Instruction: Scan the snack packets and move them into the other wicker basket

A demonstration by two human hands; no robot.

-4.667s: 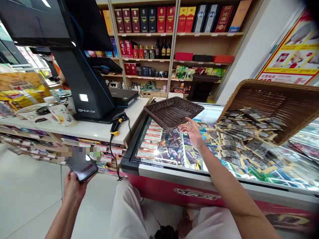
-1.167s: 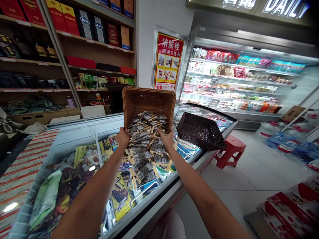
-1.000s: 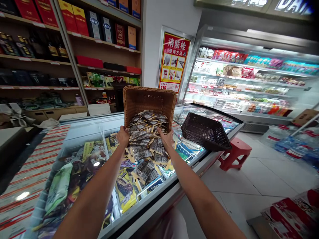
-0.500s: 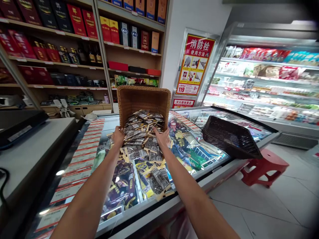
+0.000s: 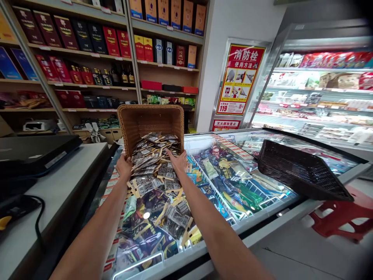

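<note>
A brown wicker basket (image 5: 151, 113) is tipped toward me over a glass-topped chest freezer (image 5: 186, 254), its open mouth facing me. Many small dark, clear-wrapped packets (image 5: 147, 163) lie heaped in it and spill over its lower edge. My left hand (image 5: 124, 167) is wrapped round the basket's lower left side. At the lower right side, my right hand (image 5: 178, 161) grips the basket's edge, its thumb lying over the packets; its other fingers are mostly hidden. A loose cluster of packets (image 5: 175, 219) rests on the freezer glass nearer to me.
A black woven basket (image 5: 300, 171) sits tilted at the freezer's right edge, above a red stool (image 5: 344, 214). To the left stands a counter (image 5: 67, 182) with a black device (image 5: 37, 153) and cable. Stocked shelves (image 5: 96, 54) and a lit refrigerated case (image 5: 323, 93) stand behind.
The view has turned left. Both hands have carried the tipped basket and its heap leftward over the freezer. The loose cluster of packets stays on the glass.
</note>
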